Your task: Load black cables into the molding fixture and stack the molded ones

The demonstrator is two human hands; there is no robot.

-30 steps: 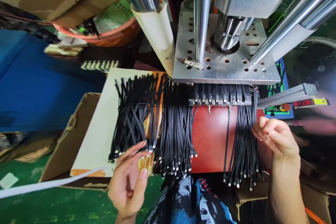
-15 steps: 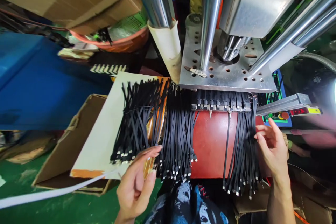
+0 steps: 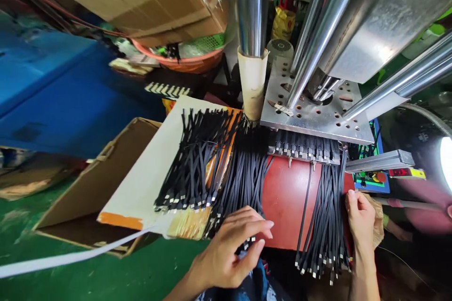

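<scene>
Where the black cables drape over the red machine front so their plugs hang within reach, the left hand (image 3: 231,254) lies palm-down on the middle bundle (image 3: 243,183), grip open, fingers spread; the right hand (image 3: 360,216) touches the right bundle (image 3: 326,218) edgewise, fingers loosely curled, clasping nothing

Bright, even workshop light. A lamp (image 3: 445,162) flares white at the frame's right edge, beyond the right hand (image 3: 360,218). Glare streaks the steel columns (image 3: 251,7). Wide-angle distortion bends the edges; the far left background is motion-blurred.
</scene>
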